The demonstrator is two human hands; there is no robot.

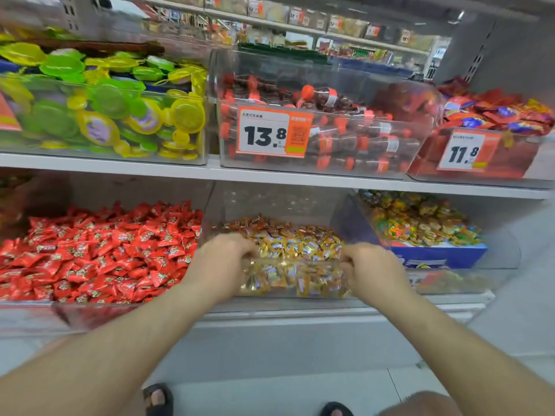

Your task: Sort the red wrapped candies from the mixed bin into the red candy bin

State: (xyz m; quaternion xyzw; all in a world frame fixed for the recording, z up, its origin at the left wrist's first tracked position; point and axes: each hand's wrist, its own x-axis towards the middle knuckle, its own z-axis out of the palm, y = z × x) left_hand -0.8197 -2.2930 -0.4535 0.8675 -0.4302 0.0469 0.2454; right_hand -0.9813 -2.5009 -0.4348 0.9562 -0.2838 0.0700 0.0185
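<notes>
Lower shelf, far left: the red candy bin (64, 310) is filled with red wrapped candies (99, 250). Just right of it, the left hand (220, 259) has its fingers curled over the front left rim of the mixed bin (292, 277), which holds gold and orange wrapped candies (295, 244). The right hand (374, 270) grips the front right rim likewise. The red candies lie left of both hands, apart from them.

mixed bin (292, 279): clear glossy plastic | red wrapped candies (99, 250): shiny foil | shelf (120, 168): smooth matt
</notes>
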